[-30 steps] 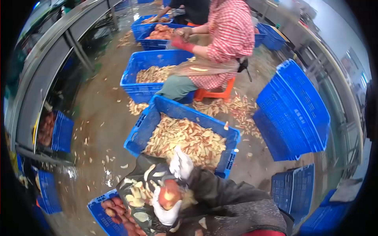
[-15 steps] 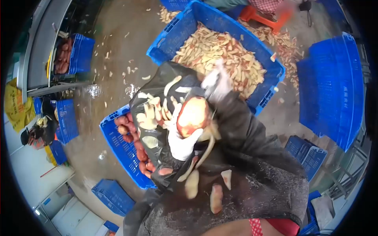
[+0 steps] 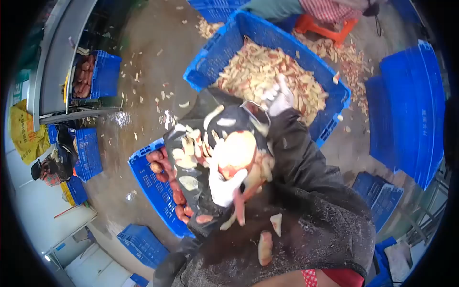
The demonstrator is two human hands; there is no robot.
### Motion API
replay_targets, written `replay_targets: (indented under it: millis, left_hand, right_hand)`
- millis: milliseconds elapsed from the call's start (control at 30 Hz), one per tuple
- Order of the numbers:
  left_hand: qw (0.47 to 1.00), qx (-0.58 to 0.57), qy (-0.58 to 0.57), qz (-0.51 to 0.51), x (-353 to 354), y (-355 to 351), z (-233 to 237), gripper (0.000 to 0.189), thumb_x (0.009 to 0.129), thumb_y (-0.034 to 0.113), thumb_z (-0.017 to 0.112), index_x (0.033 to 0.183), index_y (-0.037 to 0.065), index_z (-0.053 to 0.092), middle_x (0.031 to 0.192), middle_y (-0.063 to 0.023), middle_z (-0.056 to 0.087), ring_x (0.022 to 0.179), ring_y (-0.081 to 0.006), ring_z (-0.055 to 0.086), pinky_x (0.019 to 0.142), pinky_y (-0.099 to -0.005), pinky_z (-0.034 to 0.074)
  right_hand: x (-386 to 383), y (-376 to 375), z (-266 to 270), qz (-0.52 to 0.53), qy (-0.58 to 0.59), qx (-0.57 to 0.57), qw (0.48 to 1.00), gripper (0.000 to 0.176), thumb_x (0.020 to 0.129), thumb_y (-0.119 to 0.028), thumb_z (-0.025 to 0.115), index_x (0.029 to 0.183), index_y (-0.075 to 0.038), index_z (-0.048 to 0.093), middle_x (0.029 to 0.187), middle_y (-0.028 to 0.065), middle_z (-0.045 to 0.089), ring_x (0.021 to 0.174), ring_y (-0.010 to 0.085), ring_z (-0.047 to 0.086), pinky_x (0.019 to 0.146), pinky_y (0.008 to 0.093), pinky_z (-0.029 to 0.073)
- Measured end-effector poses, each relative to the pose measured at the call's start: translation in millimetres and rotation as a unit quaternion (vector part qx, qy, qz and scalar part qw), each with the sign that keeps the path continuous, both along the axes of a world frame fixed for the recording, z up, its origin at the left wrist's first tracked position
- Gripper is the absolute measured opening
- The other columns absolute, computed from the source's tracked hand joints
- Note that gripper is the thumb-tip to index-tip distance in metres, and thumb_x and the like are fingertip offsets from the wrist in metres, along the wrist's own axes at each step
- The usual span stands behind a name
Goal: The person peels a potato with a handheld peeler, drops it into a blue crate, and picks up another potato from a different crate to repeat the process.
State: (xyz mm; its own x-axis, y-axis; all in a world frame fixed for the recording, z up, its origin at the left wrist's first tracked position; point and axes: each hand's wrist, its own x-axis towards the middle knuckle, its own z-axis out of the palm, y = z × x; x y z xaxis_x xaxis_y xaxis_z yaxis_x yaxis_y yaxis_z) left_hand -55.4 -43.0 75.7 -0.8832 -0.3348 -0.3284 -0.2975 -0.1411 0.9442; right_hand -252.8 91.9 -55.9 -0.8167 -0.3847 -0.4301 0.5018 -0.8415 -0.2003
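In my white-gloved left hand (image 3: 224,187) rests a large red-skinned potato (image 3: 235,149), mostly peeled and pale on top, with red skin showing along its lower edge. My gloved right hand (image 3: 281,98) is beyond the potato, apart from it, fingers closed on what looks like a peeler (image 3: 256,116); its handle is mostly hidden by the hand. Curled peelings (image 3: 260,170) hang beside the potato. More peel strips (image 3: 192,148) lie on the dark apron (image 3: 306,220) across my lap.
Ahead stands a blue crate (image 3: 203,60) heaped with peelings (image 3: 267,71). A blue crate of red potatoes (image 3: 146,179) sits at left. Stacked blue crates (image 3: 411,115) stand at right. Another person's leg (image 3: 275,8) and an orange stool (image 3: 330,32) are at the top.
My right hand has moved slightly right and shows more sharply, with the peeler now visible. The potato's pale face looks larger, and the peelings beside it have shifted.
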Motion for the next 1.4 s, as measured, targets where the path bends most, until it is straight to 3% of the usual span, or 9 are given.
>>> replay_targets:
  millis: [433, 533, 767, 900, 967, 1067, 1167, 1267, 1400]
  left_hand:
    - [0.961, 0.264, -0.041, 0.067, 7, -6, -19, 0.079, 0.071, 0.014, 0.075, 0.135, -0.004, 0.033, 0.133, -0.017, 0.043, 0.123, -0.026, 0.041, 0.102, -0.0374, 0.035]
    - [0.943, 0.322, -0.079, 0.035, 3, -10, -19, 0.082, 0.07, 0.017, 0.078, 0.136, -0.004, 0.032, 0.133, -0.0171, 0.042, 0.124, -0.0267, 0.041, 0.102, -0.0377, 0.035]
    - [0.946, -0.292, -0.012, -0.143, -26, -9, 33, 0.089, 0.06, 0.024, 0.084, 0.132, -0.002, 0.04, 0.132, -0.0184, 0.045, 0.124, -0.0305, 0.041, 0.105, -0.0402, 0.031]
    - [0.972, -0.206, 0.027, -0.11, -23, -19, 31, 0.07, 0.072, 0.012, 0.075, 0.132, -0.002, 0.042, 0.134, -0.0165, 0.046, 0.123, -0.0267, 0.046, 0.104, -0.0362, 0.033]
    - [0.985, -0.127, 0.018, -0.118, -29, -26, 35, 0.072, 0.074, 0.012, 0.074, 0.135, -0.003, 0.039, 0.135, -0.0152, 0.046, 0.124, -0.0241, 0.044, 0.105, -0.0352, 0.033]
    - [0.995, -0.011, -0.057, -0.076, -31, -28, 25, 0.075, 0.075, 0.012, 0.075, 0.136, -0.005, 0.036, 0.132, -0.0153, 0.049, 0.122, -0.0211, 0.045, 0.102, -0.0339, 0.036]
    - [0.995, 0.024, -0.046, -0.085, -37, -36, 20, 0.086, 0.071, 0.014, 0.078, 0.139, -0.004, 0.03, 0.136, -0.0169, 0.043, 0.125, -0.0228, 0.04, 0.104, -0.0351, 0.033]
    - [0.978, -0.161, -0.032, -0.126, -25, -25, 9, 0.097, 0.065, 0.015, 0.082, 0.142, -0.001, 0.025, 0.139, -0.0177, 0.037, 0.128, -0.026, 0.036, 0.106, -0.0375, 0.029]
    - [0.991, -0.051, -0.001, -0.12, -28, -40, -5, 0.098, 0.063, 0.015, 0.083, 0.141, -0.001, 0.026, 0.14, -0.0162, 0.038, 0.129, -0.0272, 0.036, 0.107, -0.0378, 0.029]
  right_hand:
    - [-1, -28, 44, -0.033, -0.117, 0.078, 0.99, 0.048, 0.094, -0.048, 0.046, 0.056, -0.022, 0.034, 0.044, -0.0068, 0.03, 0.035, 0.0099, 0.032, 0.035, 0.0271, 0.028]
    - [7, -17, 72, -0.024, 0.035, -0.144, 0.989, 0.048, 0.096, -0.046, 0.043, 0.057, -0.018, 0.038, 0.046, -0.0058, 0.031, 0.037, 0.0104, 0.033, 0.037, 0.0272, 0.029]
    - [33, -51, 83, 0.055, 0.025, 0.076, 0.995, 0.046, 0.097, -0.044, 0.041, 0.061, -0.015, 0.047, 0.047, -0.0007, 0.041, 0.039, 0.0153, 0.041, 0.04, 0.0303, 0.036]
    - [-15, -26, 47, -0.063, -0.04, 0.075, 0.994, 0.051, 0.095, -0.044, 0.046, 0.051, -0.02, 0.035, 0.043, -0.004, 0.036, 0.034, 0.013, 0.036, 0.036, 0.0267, 0.034]
    - [27, -34, 93, 0.067, 0.072, -0.201, 0.975, 0.046, 0.094, -0.044, 0.049, 0.056, -0.018, 0.041, 0.048, -0.0051, 0.036, 0.041, 0.011, 0.041, 0.04, 0.0271, 0.037]
    - [16, -51, 67, 0.01, 0.009, 0.163, 0.987, 0.048, 0.097, -0.043, 0.043, 0.055, -0.018, 0.04, 0.044, -0.0034, 0.036, 0.036, 0.0122, 0.037, 0.04, 0.0277, 0.037]
    - [-2, -29, 50, -0.012, 0.166, -0.105, 0.98, 0.049, 0.097, -0.041, 0.041, 0.054, -0.017, 0.039, 0.043, -0.0017, 0.036, 0.036, 0.0156, 0.041, 0.038, 0.03, 0.037]
    - [29, -56, 81, 0.05, 0.02, 0.132, 0.99, 0.046, 0.096, -0.038, 0.045, 0.058, -0.014, 0.043, 0.044, 0.0021, 0.039, 0.037, 0.0174, 0.042, 0.038, 0.0319, 0.039]
    - [-3, -33, 72, -0.032, 0.059, 0.007, 0.998, 0.047, 0.094, -0.047, 0.045, 0.059, -0.017, 0.042, 0.046, -0.0025, 0.038, 0.036, 0.0137, 0.04, 0.038, 0.0301, 0.038]
